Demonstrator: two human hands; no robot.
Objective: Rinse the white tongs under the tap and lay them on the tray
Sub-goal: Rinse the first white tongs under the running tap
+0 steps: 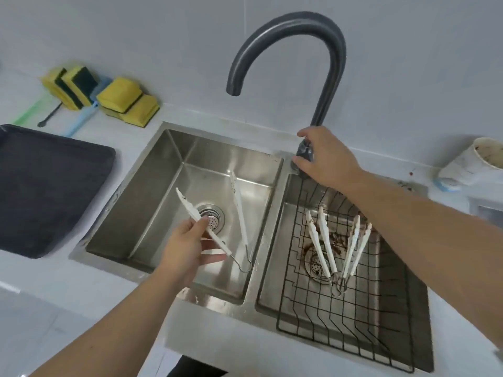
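Rinsing unstarted, I judge; left fingers (211, 244) grip white plastic tongs (190, 206); right fingers (306, 134) clasp dark grey tap handle (304, 148); black rectangular tray (54, 186) awaits.

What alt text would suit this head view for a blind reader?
A left hand holds white tongs over the left sink basin while the right hand grips the dark tap's base; no water is visible. Two more tongs lie in a wire rack in the right basin, and a dark tray sits at left.
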